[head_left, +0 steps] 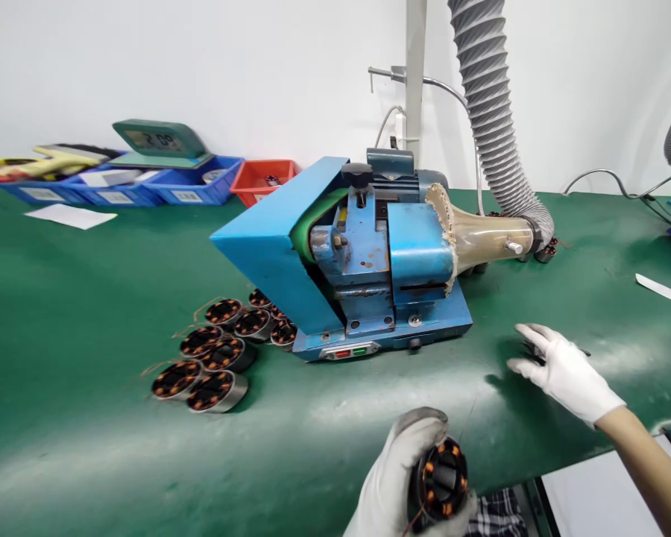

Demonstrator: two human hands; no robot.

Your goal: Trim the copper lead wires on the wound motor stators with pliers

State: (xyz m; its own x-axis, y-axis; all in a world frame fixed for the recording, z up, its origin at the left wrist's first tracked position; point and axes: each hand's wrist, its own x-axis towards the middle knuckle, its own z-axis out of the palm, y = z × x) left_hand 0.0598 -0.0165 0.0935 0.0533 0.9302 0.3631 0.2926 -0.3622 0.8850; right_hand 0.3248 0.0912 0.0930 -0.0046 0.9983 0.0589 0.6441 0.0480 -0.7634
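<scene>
Wound motor stator in front of the blue belt sander, held in the white-gloved left hand, fingers curled round its rim: round black body, orange-copper coil ends spaced about the dark bore, a thin copper-coloured lead trailing at the lower edge. Right hand, likewise gloved, is right of the sander's base, low over the green bench, thumb and fingers parted beside a dark, mostly hidden item; cannot tell if gripped. Similar stators, silvery-sided, cluster left of the sander, copper wires straying out.
</scene>
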